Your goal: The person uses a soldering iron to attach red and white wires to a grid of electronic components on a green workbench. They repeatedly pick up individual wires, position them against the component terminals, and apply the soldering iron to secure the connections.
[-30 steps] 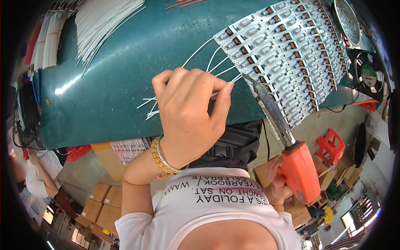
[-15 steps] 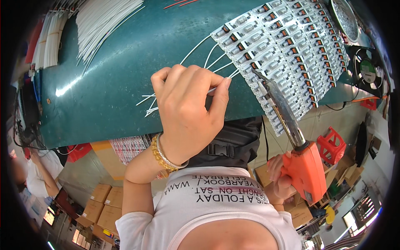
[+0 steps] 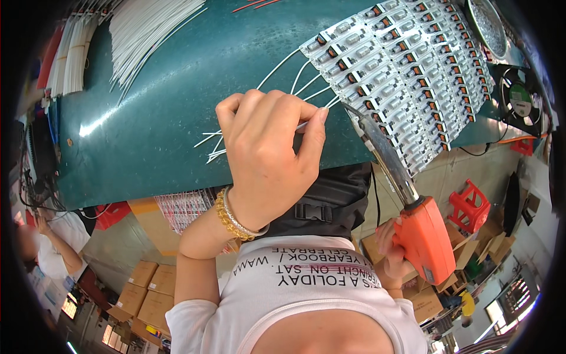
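My left hand (image 3: 271,144) is closed over several white wires (image 3: 213,140), pinching one between thumb and forefinger. Their loose ends stick out to its left, and others run right to the edge of a sheet of circuit boards (image 3: 383,76) with rows of small orange-and-black parts. In my right hand (image 3: 392,251) is an orange soldering gun (image 3: 427,239), its fingers wrapped round the handle. The gun's metal tip reaches up to the left edge of the board sheet, close to the end of the pinched wire; whether they touch I cannot tell.
White wires in a bundle (image 3: 147,41) lie at the back left of the green table (image 3: 141,159). A round metal dish (image 3: 488,29) and a small black fan (image 3: 520,100) stand at the far right. A red stool (image 3: 470,206) is on the floor. Another person (image 3: 59,242) sits at left.
The soldering gun has moved left, bringing its tip from over the boards to the sheet's edge near the pinched wire. My left hand has barely shifted.
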{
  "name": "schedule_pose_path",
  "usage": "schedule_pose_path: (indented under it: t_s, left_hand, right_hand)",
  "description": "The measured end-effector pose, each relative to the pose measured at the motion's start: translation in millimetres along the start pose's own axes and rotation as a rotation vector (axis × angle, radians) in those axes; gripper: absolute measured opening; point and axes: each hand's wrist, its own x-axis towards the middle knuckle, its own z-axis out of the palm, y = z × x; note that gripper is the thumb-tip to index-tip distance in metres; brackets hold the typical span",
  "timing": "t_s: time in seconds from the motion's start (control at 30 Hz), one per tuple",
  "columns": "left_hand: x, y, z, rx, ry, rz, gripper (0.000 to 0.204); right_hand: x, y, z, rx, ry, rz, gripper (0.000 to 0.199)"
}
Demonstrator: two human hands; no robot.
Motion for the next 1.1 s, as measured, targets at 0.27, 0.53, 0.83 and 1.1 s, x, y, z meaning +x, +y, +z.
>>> schedule_pose_path:
  t_s: [0.27,0.53,0.83,1.1]
  left_hand:
    - [0,1,0,0.007,-0.002,0.01,0.013]
    - [-4,1,-4,-0.032,0.004,0.01,0.012]
    - [-4,1,-3,-0.003,-0.018,0.043,0.013]
    - [-3,4,0,0.0,-0.01,0.046,0.013]
  right_hand:
    - [4,12,8,0.591,0.093,-0.17,0.076]
    - [-10,38,-6,0.211,0.07,-0.241,0.075]
    - [-14,23,-6,0.087,-0.024,0.02,0.042]
    - [-6,1,-9,-0.02,0.051,0.094,0.041]
